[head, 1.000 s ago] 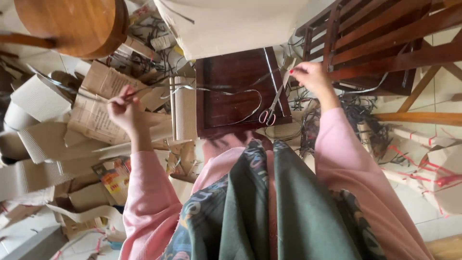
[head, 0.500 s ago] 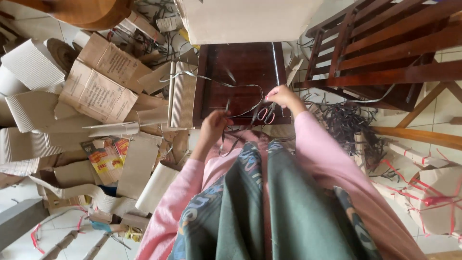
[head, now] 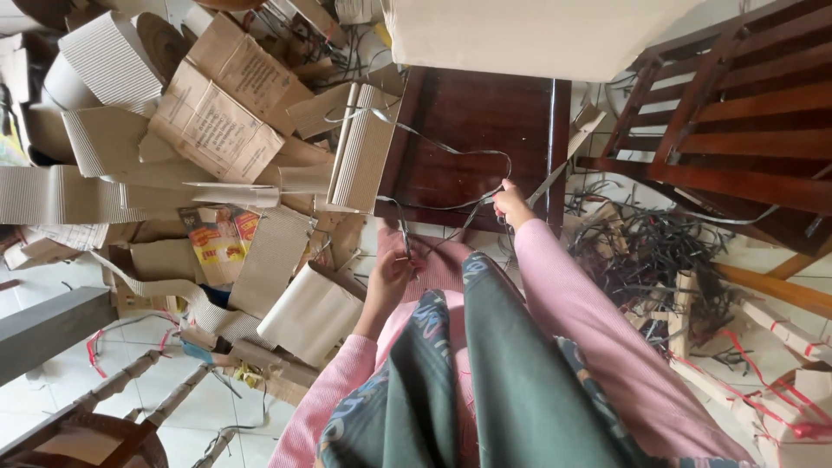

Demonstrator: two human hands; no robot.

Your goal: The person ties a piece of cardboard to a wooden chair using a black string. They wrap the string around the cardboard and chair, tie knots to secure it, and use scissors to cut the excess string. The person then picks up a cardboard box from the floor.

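Beside heaped brown corrugated cardboard scraps [head: 217, 130], both hands, left [head: 392, 276] and right [head: 510, 204], apparently pinch a thin grey strip [head: 451, 152] looping over the dark wooden tabletop [head: 468, 113].

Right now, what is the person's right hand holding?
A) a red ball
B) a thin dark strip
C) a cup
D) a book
B: the right hand pinches a thin dark strip that loops over the dark wooden stool, with the left hand gripping the strip's other end nearer the lap.
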